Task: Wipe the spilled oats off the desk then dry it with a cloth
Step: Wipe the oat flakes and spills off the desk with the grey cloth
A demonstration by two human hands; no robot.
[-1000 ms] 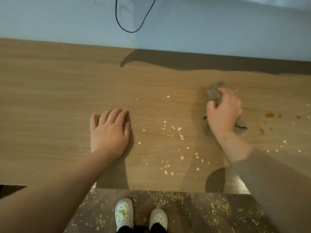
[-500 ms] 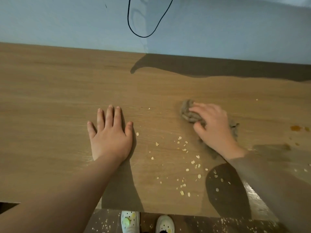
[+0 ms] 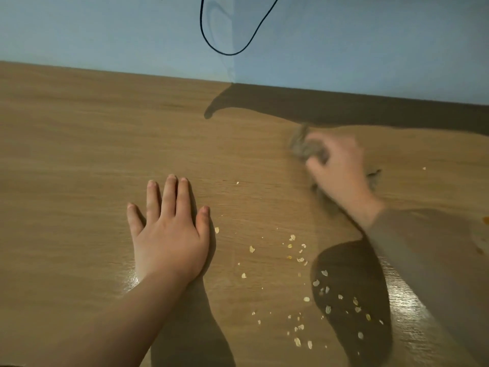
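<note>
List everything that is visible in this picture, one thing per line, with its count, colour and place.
desk: one, light brown wood, fills the lower view, against the wall
oats: many loose flakes, pale yellow, scattered on the desk between the hands and nearer the camera
cloth: one, grey-brown, crumpled, on the desk under the right hand
spot: at least one, orange-brown, desk's far right
cable: one, black, hanging in a loop on the wall
wall: one, pale blue, behind the desk
left hand: one, flat on the desk, fingers straight
right hand: one, blurred, grips the cloth
sleeve: one, grey-brown, right arm
</note>
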